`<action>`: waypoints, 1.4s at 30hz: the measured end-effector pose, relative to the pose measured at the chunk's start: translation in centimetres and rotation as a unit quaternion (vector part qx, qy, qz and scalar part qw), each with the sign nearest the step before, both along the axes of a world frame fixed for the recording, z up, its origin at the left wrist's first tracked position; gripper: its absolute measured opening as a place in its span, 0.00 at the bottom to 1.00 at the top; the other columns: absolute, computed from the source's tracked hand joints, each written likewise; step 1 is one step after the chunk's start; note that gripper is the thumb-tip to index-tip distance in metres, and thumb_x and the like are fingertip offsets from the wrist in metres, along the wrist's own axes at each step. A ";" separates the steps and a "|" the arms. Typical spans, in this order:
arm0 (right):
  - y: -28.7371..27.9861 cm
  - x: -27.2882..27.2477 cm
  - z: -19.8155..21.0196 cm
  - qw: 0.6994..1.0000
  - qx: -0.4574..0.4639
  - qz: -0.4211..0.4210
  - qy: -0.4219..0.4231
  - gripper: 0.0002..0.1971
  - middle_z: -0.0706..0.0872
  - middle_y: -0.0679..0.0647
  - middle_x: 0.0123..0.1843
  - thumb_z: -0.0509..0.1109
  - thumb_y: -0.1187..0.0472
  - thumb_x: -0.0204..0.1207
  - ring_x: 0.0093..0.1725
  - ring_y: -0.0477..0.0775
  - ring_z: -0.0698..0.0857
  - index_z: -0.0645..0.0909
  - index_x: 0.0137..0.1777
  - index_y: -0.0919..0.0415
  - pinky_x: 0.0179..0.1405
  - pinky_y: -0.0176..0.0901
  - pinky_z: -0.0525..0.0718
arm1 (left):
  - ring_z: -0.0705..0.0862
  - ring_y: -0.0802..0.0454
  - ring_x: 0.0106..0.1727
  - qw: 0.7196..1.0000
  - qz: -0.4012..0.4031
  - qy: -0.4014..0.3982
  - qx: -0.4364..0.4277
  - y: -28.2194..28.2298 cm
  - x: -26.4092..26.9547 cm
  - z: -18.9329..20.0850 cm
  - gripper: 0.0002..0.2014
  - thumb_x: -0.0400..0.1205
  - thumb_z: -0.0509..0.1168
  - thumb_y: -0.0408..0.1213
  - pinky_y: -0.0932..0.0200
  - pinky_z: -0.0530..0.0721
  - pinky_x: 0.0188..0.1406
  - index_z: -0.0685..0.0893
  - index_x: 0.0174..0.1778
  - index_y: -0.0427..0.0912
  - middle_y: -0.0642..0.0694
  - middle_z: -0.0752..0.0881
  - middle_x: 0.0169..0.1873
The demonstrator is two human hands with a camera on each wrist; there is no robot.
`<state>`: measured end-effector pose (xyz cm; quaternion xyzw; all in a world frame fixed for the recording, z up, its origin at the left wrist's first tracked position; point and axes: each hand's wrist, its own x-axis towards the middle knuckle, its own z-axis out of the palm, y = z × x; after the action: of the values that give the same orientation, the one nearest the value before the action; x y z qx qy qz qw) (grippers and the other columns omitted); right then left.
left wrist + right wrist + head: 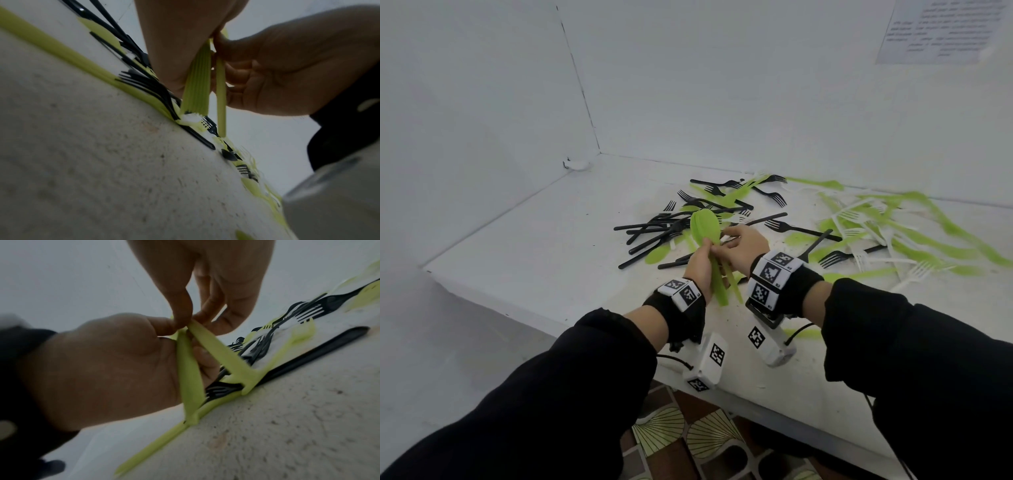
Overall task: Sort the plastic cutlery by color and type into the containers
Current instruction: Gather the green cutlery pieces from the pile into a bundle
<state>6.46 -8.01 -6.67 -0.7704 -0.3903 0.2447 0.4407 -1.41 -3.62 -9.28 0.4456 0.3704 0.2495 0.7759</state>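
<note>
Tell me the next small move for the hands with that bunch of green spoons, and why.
Probably slide the single green spoon pinched by the right hand flush into the green spoons gripped by the left hand. Its handle angles away from the bunch, and no containers are in view, so squaring the stack seems to come first.

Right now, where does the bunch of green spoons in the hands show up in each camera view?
Head: bunch of green spoons at centre, between both hands.
Left wrist: stacked handles hanging down at centre.
Right wrist: handles splayed at centre.
Shared landmark: the black forks lying beyond the spoons.
</note>
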 end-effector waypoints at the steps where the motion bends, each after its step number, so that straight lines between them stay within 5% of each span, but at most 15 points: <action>1: 0.1 0.0 -0.1 1.000 0.012 -0.004 0.011 0.20 0.87 0.58 0.45 0.76 0.56 0.71 0.48 0.55 0.86 0.80 0.61 0.62 0.56 0.49 0.85 | 0.85 0.54 0.25 1.000 -0.008 -0.006 -0.009 0.1 -0.3 0.1 0.28 0.88 0.40 0.53 0.56 0.74 0.29 0.86 0.45 0.46 0.49 0.89 0.34; 4: 0.1 -0.5 -0.1 1.000 0.021 0.011 -0.006 0.15 0.88 0.60 0.49 0.76 0.57 0.71 0.48 0.58 0.88 0.83 0.55 0.62 0.51 0.50 0.88 | 0.87 0.58 0.29 1.000 -0.012 -0.010 -0.008 0.4 -1.1 0.0 0.27 0.88 0.39 0.52 0.59 0.77 0.33 0.83 0.53 0.46 0.49 0.87 0.45; 8: 0.9 -2.0 0.0 0.998 0.009 0.033 -0.045 0.17 0.89 0.60 0.52 0.73 0.57 0.74 0.51 0.59 0.88 0.83 0.60 0.63 0.58 0.54 0.84 | 0.86 0.52 0.37 1.000 0.010 -0.020 -0.017 0.9 -2.0 0.0 0.24 0.89 0.41 0.50 0.55 0.80 0.43 0.81 0.49 0.45 0.45 0.85 0.43; 11: 1.3 -2.6 0.1 0.999 0.027 0.016 -0.036 0.15 0.87 0.55 0.42 0.74 0.60 0.73 0.49 0.59 0.87 0.83 0.58 0.63 0.55 0.55 0.85 | 0.85 0.49 0.44 0.998 0.016 -0.045 -0.041 1.5 -2.3 -0.1 0.24 0.89 0.42 0.50 0.53 0.82 0.51 0.81 0.58 0.41 0.45 0.88 0.44; 15: 2.2 -3.0 0.8 0.989 -0.012 0.098 -0.108 0.13 0.88 0.58 0.54 0.64 0.59 0.80 0.55 0.57 0.85 0.84 0.60 0.61 0.52 0.38 0.78 | 0.82 0.46 0.57 0.997 0.051 -0.031 -0.051 2.3 -2.5 0.0 0.24 0.88 0.45 0.54 0.51 0.81 0.50 0.77 0.67 0.43 0.45 0.85 0.54; 17: 3.2 -2.8 1.0 0.983 -0.020 0.130 -0.125 0.14 0.87 0.57 0.55 0.61 0.62 0.81 0.56 0.56 0.84 0.84 0.61 0.59 0.49 0.35 0.74 | 0.82 0.45 0.50 0.995 0.084 -0.015 -0.044 3.0 -2.6 -0.1 0.19 0.88 0.48 0.52 0.49 0.81 0.43 0.78 0.62 0.45 0.43 0.83 0.53; 20: 5.9 -1.7 1.3 0.983 -0.047 0.113 -0.137 0.14 0.85 0.54 0.51 0.58 0.65 0.80 0.54 0.53 0.82 0.82 0.60 0.59 0.49 0.35 0.74 | 0.76 0.49 0.28 0.989 0.149 -0.001 -0.013 4.2 -2.9 -0.2 0.13 0.89 0.50 0.43 0.54 0.77 0.31 0.74 0.43 0.43 0.45 0.76 0.34; 23: 9.6 -0.9 1.1 0.944 -0.140 0.223 -0.199 0.18 0.83 0.54 0.66 0.56 0.69 0.81 0.66 0.54 0.79 0.81 0.65 0.58 0.62 0.37 0.74 | 0.72 0.53 0.17 0.983 0.182 -0.002 -0.008 5.6 -3.6 0.3 0.13 0.89 0.50 0.39 0.62 0.75 0.20 0.71 0.40 0.42 0.47 0.71 0.30; 29: 13.9 -1.0 -0.4 0.847 -0.231 0.350 -0.326 0.17 0.80 0.58 0.68 0.60 0.65 0.81 0.67 0.58 0.79 0.78 0.68 0.59 0.64 0.42 0.75 | 0.67 0.57 0.11 0.977 0.213 0.015 0.006 9.0 -4.3 1.7 0.12 0.87 0.51 0.39 0.71 0.69 0.17 0.71 0.38 0.44 0.52 0.73 0.16; 34: 15.7 -0.3 -0.6 0.763 -0.258 0.392 -0.444 0.17 0.79 0.58 0.68 0.64 0.58 0.80 0.67 0.60 0.79 0.78 0.69 0.59 0.64 0.46 0.76 | 0.67 0.56 0.12 0.970 0.240 0.031 0.020 10.6 -4.2 2.1 0.11 0.86 0.52 0.38 0.70 0.68 0.17 0.72 0.38 0.44 0.49 0.70 0.26; 36: 16.0 0.4 -0.7 0.773 -0.250 0.390 -0.433 0.18 0.76 0.58 0.69 0.61 0.56 0.82 0.69 0.60 0.76 0.77 0.69 0.58 0.67 0.50 0.75 | 0.67 0.56 0.13 0.968 0.247 0.026 0.024 11.1 -4.2 2.0 0.12 0.86 0.52 0.38 0.69 0.67 0.17 0.72 0.37 0.44 0.48 0.70 0.25; 38: 16.1 1.6 -0.5 0.816 -0.209 0.364 -0.396 0.16 0.77 0.58 0.67 0.59 0.55 0.82 0.68 0.61 0.76 0.79 0.66 0.58 0.68 0.53 0.75 | 0.67 0.55 0.13 0.967 0.255 0.014 0.020 11.6 -4.0 2.0 0.12 0.86 0.52 0.39 0.69 0.67 0.16 0.72 0.36 0.44 0.49 0.69 0.24; 42: 15.7 5.2 0.5 0.952 -0.060 0.210 -0.213 0.12 0.86 0.56 0.53 0.56 0.57 0.83 0.53 0.57 0.82 0.80 0.55 0.59 0.49 0.41 0.77 | 0.66 0.56 0.12 0.962 0.272 -0.012 0.004 12.3 -3.3 1.9 0.13 0.87 0.51 0.41 0.70 0.66 0.16 0.72 0.36 0.44 0.50 0.70 0.22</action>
<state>11.66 7.68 -6.12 -0.7302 -0.6129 0.1847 0.2389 -4.72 8.68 -7.37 0.3283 0.4669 0.4579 0.6815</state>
